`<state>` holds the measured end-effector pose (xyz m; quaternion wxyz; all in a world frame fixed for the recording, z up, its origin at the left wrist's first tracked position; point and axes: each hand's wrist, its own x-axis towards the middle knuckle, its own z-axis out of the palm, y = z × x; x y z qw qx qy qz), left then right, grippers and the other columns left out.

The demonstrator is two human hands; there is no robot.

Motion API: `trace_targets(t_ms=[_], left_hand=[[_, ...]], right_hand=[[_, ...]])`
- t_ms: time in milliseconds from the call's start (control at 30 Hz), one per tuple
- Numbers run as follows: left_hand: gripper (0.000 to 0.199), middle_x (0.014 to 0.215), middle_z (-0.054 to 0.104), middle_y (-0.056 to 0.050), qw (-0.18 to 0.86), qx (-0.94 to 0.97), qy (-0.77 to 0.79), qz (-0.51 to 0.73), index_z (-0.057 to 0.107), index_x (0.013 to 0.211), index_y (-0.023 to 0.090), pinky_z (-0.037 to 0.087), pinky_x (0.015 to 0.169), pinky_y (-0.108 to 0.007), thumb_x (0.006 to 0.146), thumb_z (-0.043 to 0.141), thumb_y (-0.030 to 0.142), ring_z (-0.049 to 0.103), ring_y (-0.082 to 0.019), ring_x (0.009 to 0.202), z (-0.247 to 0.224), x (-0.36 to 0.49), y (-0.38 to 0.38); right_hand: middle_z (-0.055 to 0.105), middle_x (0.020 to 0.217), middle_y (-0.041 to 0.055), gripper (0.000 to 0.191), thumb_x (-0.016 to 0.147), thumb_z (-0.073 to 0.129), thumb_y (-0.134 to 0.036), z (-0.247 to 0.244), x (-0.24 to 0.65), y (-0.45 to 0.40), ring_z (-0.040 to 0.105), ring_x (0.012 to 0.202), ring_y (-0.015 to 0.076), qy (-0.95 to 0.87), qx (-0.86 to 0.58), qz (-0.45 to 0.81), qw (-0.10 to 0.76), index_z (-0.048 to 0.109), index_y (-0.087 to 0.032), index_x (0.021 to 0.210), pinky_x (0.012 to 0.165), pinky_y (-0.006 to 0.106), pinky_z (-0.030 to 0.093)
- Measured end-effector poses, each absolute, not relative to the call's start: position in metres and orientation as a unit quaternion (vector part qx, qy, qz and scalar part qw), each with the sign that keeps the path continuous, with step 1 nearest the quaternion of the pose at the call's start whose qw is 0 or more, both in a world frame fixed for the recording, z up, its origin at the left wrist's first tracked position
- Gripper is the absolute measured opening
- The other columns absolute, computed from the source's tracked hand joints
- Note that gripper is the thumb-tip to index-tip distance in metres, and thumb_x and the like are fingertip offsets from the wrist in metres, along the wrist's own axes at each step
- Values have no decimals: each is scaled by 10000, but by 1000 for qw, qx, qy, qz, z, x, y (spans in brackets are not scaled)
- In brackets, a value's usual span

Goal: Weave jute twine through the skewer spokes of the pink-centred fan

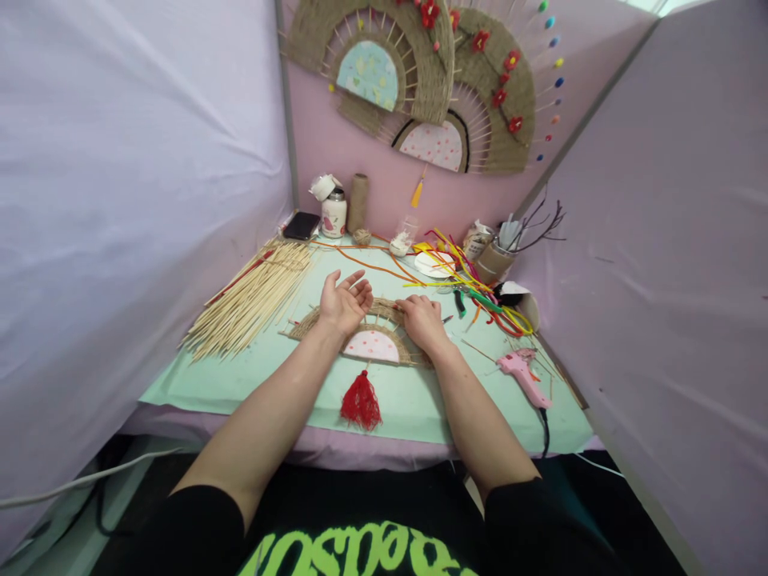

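A half-round fan of woven twine on thin sticks (pixel 414 352) lies flat on the table before me. At its base is a white half-circle with pink dots (pixel 372 346), and a red tassel (pixel 362 402) hangs toward me. My left hand (pixel 346 304) is held over the fan's left part, palm up, fingers stretched and apart, with nothing in it. My right hand (pixel 421 320) rests on the fan's right part with fingers bent at the twine's upper edge. Whether those fingers pinch anything is too small to make out.
Bamboo sticks (pixel 249 300) are heaped at the left, near a phone (pixel 302 226) and a white jar (pixel 334 214). Coloured pipe cleaners (pixel 462 264) and pliers (pixel 480 298) lie at the right. A pink glue gun (pixel 523 376) trails a cord. Finished fans (pixel 420 80) hang behind.
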<state>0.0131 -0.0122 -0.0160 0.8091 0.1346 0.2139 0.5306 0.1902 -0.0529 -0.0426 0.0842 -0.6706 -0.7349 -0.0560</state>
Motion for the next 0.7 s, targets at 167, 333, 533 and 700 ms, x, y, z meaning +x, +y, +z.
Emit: trace_targets(t_ms=[167, 333, 533, 700], left_hand=[[284, 688, 586, -29, 767, 210, 270, 543, 607, 859, 148, 464, 600, -227, 769, 480, 386, 574, -108, 610, -10, 12, -11], [199, 771, 604, -18, 486, 455, 432, 608, 624, 835, 195, 427, 775, -267, 637, 636, 207, 576, -152, 786, -10, -3, -2], [392, 1065, 602, -114, 326, 625, 570, 422, 620, 866, 221, 299, 979, -415, 496, 726, 145, 448, -325, 1152, -29, -23, 6], [396, 1084, 617, -155, 232, 691, 610, 311, 608, 960, 231, 265, 971, -509, 578, 714, 242, 486, -373, 1119, -41, -25, 11]], right_hand=[[589, 1125, 104, 395, 874, 339, -127, -40, 190, -54, 457, 1038, 232, -726, -677, -50, 112, 544, -240, 1192, 835, 359, 267], [585, 1146, 93, 393, 871, 341, -126, -42, 192, -53, 462, 1048, 224, -718, -683, -41, 132, 565, -241, 1173, 837, 354, 278], [588, 1130, 100, 375, 885, 329, -144, -42, 194, -54, 468, 1039, 228, -707, -689, -29, 157, 583, -233, 1146, 839, 358, 284], [592, 1133, 96, 340, 881, 365, -172, -41, 195, -56, 474, 1036, 228, -713, -677, -19, 182, 585, -232, 1134, 837, 356, 291]])
